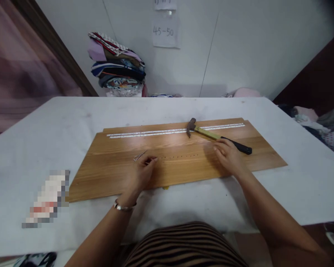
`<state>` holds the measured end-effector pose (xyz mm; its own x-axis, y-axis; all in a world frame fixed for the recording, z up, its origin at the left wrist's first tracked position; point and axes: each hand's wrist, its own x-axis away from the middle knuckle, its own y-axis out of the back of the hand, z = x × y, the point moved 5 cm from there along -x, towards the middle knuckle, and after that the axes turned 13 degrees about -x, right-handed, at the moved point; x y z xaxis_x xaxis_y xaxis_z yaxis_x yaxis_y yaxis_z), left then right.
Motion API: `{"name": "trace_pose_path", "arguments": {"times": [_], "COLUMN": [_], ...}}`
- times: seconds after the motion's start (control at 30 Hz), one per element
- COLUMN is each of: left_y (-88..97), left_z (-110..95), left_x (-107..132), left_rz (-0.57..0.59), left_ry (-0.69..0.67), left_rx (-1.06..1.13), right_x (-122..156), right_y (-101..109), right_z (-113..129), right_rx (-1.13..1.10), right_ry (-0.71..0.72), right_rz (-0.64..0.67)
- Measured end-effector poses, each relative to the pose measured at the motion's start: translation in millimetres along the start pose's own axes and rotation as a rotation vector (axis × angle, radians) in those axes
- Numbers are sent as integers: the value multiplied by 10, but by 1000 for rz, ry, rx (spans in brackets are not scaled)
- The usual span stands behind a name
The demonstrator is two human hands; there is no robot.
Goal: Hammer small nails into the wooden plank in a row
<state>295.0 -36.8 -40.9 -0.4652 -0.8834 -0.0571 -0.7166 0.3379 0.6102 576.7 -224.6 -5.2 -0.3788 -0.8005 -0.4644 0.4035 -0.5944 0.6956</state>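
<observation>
A long wooden board [183, 167] lies on a white table [72, 118]. Across its middle runs a row of small dark dots [180, 157], nails or holes. My left hand [141, 173] rests on the board with its fingertips pinched at the left end of that row; what they hold is too small to see. Several loose nails [139, 156] lie just above and left of it. My right hand [227, 155] lies flat on the board, fingers out, right beside the black grip of a hammer [215, 135]. The hammer lies with its head at a white measuring strip [156, 132].
A pile of folded clothes [117, 66] stands against the white wall behind the table. A paper sheet marked 45-50 [166, 32] hangs on the wall. A blurred-out patch [47, 200] lies on the table at the left. More fabric [317, 120] sits off the right edge.
</observation>
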Motion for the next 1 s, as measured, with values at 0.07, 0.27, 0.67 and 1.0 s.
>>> {"name": "trace_pose_path", "arguments": {"times": [0.07, 0.27, 0.67, 1.0], "left_y": [-6, -126, -169, -196], "left_z": [-16, 31, 120, 116], "left_x": [-91, -185, -194, -197], "left_rz": [-9, -25, -6, 7], "left_ry": [6, 9, -71, -69], "left_rx": [10, -23, -78, -111], "right_x": [-130, -318, -516, 6], "right_y": [-58, -177, -267, -522], "right_z": [-178, -435, -592, -201], "right_rx": [148, 335, 361, -897], "right_ry": [-32, -64, -258, -914], "right_rz": [47, 192, 447, 500]}}
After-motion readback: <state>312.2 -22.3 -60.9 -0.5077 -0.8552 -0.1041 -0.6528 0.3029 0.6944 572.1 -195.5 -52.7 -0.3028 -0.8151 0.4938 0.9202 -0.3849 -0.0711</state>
